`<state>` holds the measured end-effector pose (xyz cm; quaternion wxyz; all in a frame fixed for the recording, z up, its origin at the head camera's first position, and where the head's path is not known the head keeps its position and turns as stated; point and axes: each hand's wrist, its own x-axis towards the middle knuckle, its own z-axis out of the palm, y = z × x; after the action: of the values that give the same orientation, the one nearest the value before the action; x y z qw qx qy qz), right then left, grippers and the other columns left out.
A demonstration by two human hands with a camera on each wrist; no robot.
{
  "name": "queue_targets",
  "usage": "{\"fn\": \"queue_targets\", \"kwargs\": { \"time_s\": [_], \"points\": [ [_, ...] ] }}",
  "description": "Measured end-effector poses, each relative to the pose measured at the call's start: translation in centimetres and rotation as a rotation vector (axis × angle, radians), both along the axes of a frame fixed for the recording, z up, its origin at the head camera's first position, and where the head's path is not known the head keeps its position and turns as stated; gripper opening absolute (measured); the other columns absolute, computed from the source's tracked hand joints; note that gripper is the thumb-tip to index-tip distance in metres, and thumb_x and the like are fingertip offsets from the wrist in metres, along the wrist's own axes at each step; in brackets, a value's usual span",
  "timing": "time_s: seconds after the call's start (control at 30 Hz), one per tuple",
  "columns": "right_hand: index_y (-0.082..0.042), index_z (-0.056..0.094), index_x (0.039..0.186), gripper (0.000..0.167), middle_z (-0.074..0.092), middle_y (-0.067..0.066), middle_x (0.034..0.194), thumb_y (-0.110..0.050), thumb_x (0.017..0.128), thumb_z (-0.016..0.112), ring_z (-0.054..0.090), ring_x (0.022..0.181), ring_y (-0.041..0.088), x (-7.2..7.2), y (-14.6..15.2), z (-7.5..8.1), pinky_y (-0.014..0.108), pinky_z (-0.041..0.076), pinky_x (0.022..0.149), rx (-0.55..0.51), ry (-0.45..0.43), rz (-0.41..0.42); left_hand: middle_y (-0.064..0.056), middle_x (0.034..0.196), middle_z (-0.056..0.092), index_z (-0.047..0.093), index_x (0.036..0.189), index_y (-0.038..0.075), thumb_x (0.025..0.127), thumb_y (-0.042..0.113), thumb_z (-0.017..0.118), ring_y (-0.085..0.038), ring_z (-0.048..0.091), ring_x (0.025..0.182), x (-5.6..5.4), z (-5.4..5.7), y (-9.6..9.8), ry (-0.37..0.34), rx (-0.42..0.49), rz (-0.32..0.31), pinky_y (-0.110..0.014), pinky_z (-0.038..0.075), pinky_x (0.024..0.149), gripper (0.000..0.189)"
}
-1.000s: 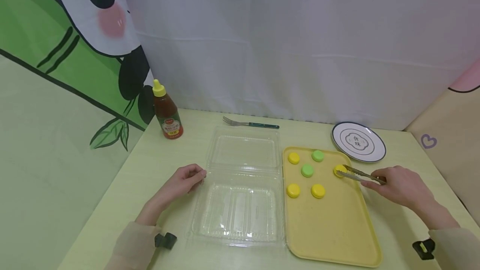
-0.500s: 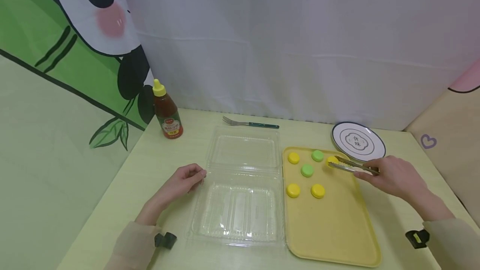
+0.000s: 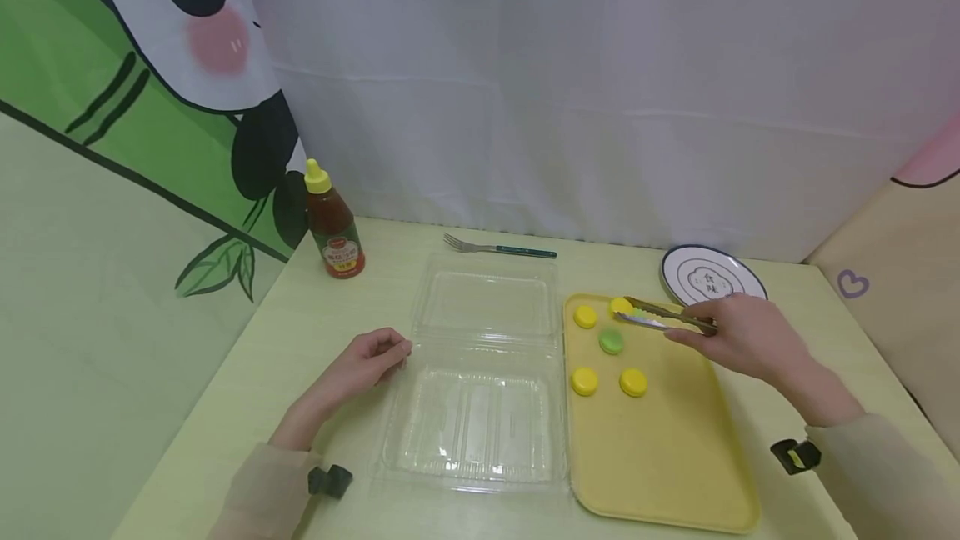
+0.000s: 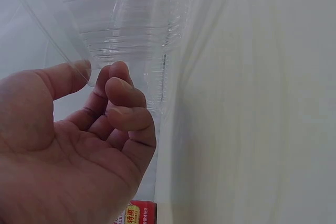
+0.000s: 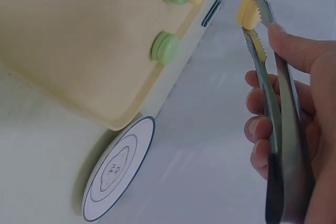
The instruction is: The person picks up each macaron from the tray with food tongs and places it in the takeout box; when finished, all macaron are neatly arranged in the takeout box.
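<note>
My right hand (image 3: 750,338) grips metal tongs (image 5: 286,124), whose serrated tips hold a yellow macaron (image 5: 248,12). In the right wrist view that macaron hangs above the yellow tray (image 3: 667,457). Several other macarons lie on the tray, among them a green macaron (image 3: 611,341) and a yellow macaron (image 3: 633,382). The tongs partly cover another green one in the head view. Left of the tray, a clear plastic clamshell container (image 3: 476,423) lies opened flat. My left hand (image 4: 100,129) pinches its left edge between thumb and curled fingers.
A sauce bottle (image 3: 335,227) with a yellow cap stands at the back left. Behind the container lies a fork (image 3: 498,248) with a green handle. A white plate (image 3: 690,265) with a blue rim sits beyond the tray's back right corner, partly behind the right hand.
My right hand has carried the yellow macaron in the tongs leftward and away from me, off its place at the tray's right side. The left hand has stayed still.
</note>
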<state>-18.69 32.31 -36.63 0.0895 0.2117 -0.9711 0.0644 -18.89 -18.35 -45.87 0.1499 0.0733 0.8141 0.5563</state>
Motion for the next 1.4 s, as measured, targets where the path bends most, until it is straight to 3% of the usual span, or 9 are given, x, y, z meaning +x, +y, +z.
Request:
{"fn": "queue_targets", "kwargs": {
  "time_s": [0.17, 0.3, 0.4, 0.73, 1.07, 1.27, 1.4],
  "points": [
    [-0.025, 0.073, 0.083, 0.021, 0.051, -0.017, 0.059, -0.045, 0.086, 0.076, 0.043, 0.056, 0.006, -0.3, -1.9, 0.6, 0.029, 0.033, 0.051, -0.003, -0.010, 0.026, -0.004, 0.076, 0.051, 0.061, 0.104, -0.003, 0.103, 0.026, 0.057, -0.016, 0.046, 0.066, 0.1, 0.0, 0.0, -0.005, 0.005, 0.002, -0.025, 0.039, 0.058, 0.028],
    [-0.017, 0.079, 0.096, 0.028, 0.067, -0.011, 0.074, -0.042, 0.085, 0.078, 0.051, 0.060, 0.005, -0.3, -3.4, 1.1, 0.030, 0.041, 0.056, -0.023, -0.034, 0.051, -0.004, 0.075, 0.050, 0.061, 0.104, -0.003, 0.103, 0.026, 0.057, -0.016, 0.046, 0.066, 0.0, -0.1, -0.1, 0.000, 0.003, -0.001, -0.025, 0.039, 0.058, 0.029],
    [-0.015, 0.079, 0.097, 0.029, 0.068, -0.011, 0.074, -0.042, 0.085, 0.079, 0.050, 0.058, 0.004, -0.4, -4.6, 1.3, 0.030, 0.042, 0.056, -0.036, -0.043, 0.088, -0.004, 0.075, 0.050, 0.061, 0.104, -0.003, 0.103, 0.027, 0.058, -0.016, 0.046, 0.067, 0.0, -0.1, -0.1, 0.000, 0.005, -0.002, -0.025, 0.039, 0.058, 0.029],
    [-0.022, 0.072, 0.083, 0.019, 0.046, -0.019, 0.057, -0.039, 0.084, 0.079, 0.038, 0.050, 0.001, -0.5, -8.1, 0.9, 0.025, 0.031, 0.048, -0.050, -0.044, 0.175, -0.004, 0.076, 0.051, 0.061, 0.104, -0.002, 0.103, 0.027, 0.057, -0.017, 0.046, 0.067, 0.1, 0.0, 0.0, 0.004, 0.006, -0.007, -0.025, 0.039, 0.058, 0.030],
    [-0.024, 0.050, 0.066, 0.039, 0.021, -0.016, 0.056, -0.044, 0.086, 0.077, 0.025, 0.050, 0.000, -0.8, -11.7, 0.2, 0.025, 0.021, 0.050, -0.042, -0.029, 0.282, -0.005, 0.077, 0.051, 0.061, 0.103, -0.002, 0.103, 0.025, 0.057, -0.018, 0.047, 0.068, 0.1, 0.0, 0.0, 0.006, -0.011, -0.002, -0.025, 0.039, 0.059, 0.028],
    [-0.025, 0.049, 0.066, 0.040, 0.021, -0.015, 0.057, -0.044, 0.085, 0.077, 0.026, 0.051, 0.001, -0.9, -13.5, -0.1, 0.024, 0.022, 0.049, -0.068, -0.021, 0.334, -0.005, 0.076, 0.050, 0.061, 0.103, -0.002, 0.103, 0.026, 0.057, -0.017, 0.047, 0.068, 0.1, 0.0, 0.0, 0.014, -0.009, -0.009, -0.025, 0.040, 0.058, 0.028],
    [-0.023, 0.040, 0.062, 0.049, 0.018, -0.014, 0.058, -0.046, 0.086, 0.077, 0.023, 0.052, 0.001, -0.9, -14.7, -0.3, 0.024, 0.019, 0.049, -0.058, -0.013, 0.370, -0.004, 0.076, 0.051, 0.061, 0.104, -0.003, 0.104, 0.024, 0.056, -0.015, 0.046, 0.066, 0.0, -0.1, -0.1, 0.017, -0.002, -0.010, -0.025, 0.039, 0.058, 0.028]
  ]
}}
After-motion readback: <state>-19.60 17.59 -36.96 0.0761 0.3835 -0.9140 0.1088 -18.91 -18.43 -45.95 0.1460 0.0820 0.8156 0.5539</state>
